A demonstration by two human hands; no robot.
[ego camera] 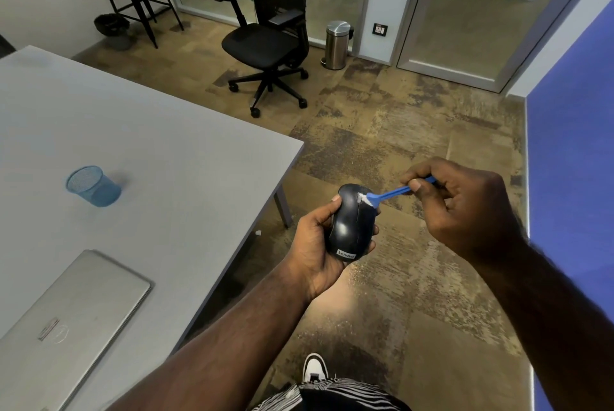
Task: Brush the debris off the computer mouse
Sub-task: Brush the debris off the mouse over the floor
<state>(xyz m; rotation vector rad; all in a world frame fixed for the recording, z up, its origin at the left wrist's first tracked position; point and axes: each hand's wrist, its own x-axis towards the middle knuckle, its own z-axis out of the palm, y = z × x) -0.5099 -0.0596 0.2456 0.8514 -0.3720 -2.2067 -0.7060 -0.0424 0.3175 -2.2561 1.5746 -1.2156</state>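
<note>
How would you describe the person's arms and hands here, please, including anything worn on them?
Both forearms are bare up to the frame edge: no sleeves, watch, bracelets or gloves show. The left hand and right hand carry no visible rings, and the visible nails are short and unpainted. Nothing else is worn on them.

I read office: grey desk (139, 131) with closed laptop (71, 307) left of my left hand (315, 244), swivel chair (265, 41), glass partitions beyond.
</note>
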